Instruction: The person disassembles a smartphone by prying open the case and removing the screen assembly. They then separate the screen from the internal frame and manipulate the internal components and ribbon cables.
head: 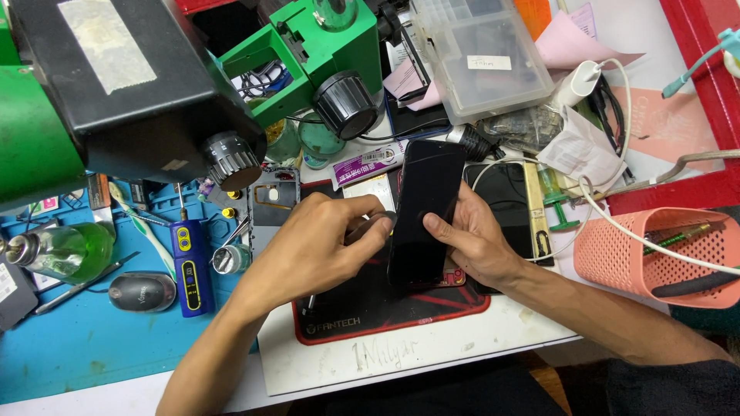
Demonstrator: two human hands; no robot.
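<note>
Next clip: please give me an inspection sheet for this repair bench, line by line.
Surface: black and red mat on a white board; blue mat at left.
Job's things: black phone held tilted above the mat; thin dark tool at its left edge.
Clutter: blue screwdriver, green liquid bottle, phone frame, clear plastic box, pink basket.
Grippers: left hand pinches the tool; right hand grips the phone.
Cables: white cable crosses the basket.
Surroundings: green microscope overhead; red frame at right.
</note>
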